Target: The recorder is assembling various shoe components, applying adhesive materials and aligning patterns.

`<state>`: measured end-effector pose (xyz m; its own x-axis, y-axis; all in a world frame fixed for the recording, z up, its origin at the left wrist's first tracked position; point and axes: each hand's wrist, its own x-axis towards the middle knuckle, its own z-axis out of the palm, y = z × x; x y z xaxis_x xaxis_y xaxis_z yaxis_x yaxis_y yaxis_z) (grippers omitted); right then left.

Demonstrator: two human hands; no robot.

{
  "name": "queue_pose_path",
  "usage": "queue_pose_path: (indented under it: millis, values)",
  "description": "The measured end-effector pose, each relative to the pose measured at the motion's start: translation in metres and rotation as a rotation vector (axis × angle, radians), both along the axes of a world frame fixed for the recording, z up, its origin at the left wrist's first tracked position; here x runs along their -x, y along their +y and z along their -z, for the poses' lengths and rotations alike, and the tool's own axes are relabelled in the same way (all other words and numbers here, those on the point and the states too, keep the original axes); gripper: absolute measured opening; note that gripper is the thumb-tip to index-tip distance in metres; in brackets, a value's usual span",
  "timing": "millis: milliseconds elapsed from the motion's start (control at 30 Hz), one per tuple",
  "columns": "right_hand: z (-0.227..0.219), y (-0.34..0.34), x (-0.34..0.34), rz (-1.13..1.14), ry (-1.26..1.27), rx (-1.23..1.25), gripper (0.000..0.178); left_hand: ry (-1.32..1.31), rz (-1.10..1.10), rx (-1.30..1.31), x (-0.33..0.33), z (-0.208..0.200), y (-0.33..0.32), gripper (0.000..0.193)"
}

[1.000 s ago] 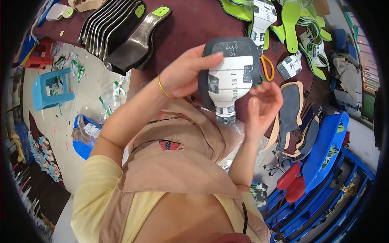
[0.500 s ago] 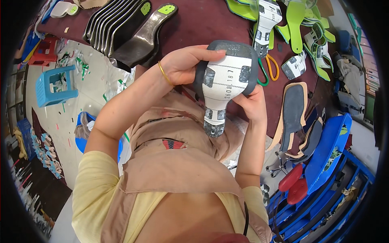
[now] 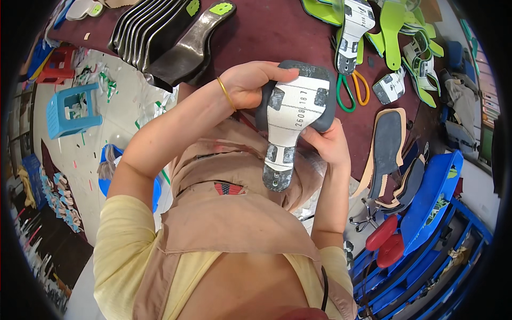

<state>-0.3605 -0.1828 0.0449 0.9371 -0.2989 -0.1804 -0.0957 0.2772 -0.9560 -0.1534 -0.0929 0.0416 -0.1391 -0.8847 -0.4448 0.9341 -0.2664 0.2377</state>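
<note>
Above my lap I hold a shoe insole [image 3: 293, 109], its white underside facing up. It has black patches, dark printing and a dark grey border around its wide end, and its narrow end points down toward my apron. My left hand [image 3: 255, 85] grips the upper left edge, thumb on the top and the other fingers partly hidden beneath. On the lower right edge of the wide part, my right hand [image 3: 329, 141] pinches it with the thumb, the fingers mostly out of sight below. Beside it lie scissors with green and orange handles [image 3: 362, 89].
Nested dark glossy insoles [image 3: 184, 53] lie on the maroon tabletop [image 3: 256, 32] at the far left. Lime green insoles [image 3: 392, 37] and white ones [image 3: 354, 34] spread at the far right. A blue stool [image 3: 72, 112] and a blue bin [image 3: 109, 154] stand left; a blue tray [image 3: 432, 205] is right.
The insole has tilted slightly, its narrow end swinging down and a little left toward my apron. Both hands keep hold of it, and my right hand has shifted slightly lower.
</note>
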Motion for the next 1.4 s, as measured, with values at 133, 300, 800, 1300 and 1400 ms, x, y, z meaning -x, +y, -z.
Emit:
queue_pose_path:
  millis: [133,300,800,1300,1400]
  values:
    - [-0.006,0.003,0.003,-0.072,-0.033,-0.079,0.026,-0.097,0.008,-0.023,-0.002,0.003,-0.003,0.024]
    - [0.000,0.023,-0.015,0.249,-0.034,-0.161,0.035,-0.312,0.046,0.018,0.001,-0.004,-0.013,0.025]
    - [0.008,0.018,-0.011,0.528,-0.170,-0.539,0.052,-0.738,0.049,0.174,0.015,-0.016,0.000,0.035]
    - [0.005,-0.007,0.002,0.389,-0.334,-0.581,0.055,-0.859,0.140,0.215,0.025,-0.025,0.040,0.025]
    - [-0.002,0.003,-0.001,0.444,-0.206,-0.291,0.057,-0.649,-0.142,0.192,0.034,-0.033,0.024,0.024]
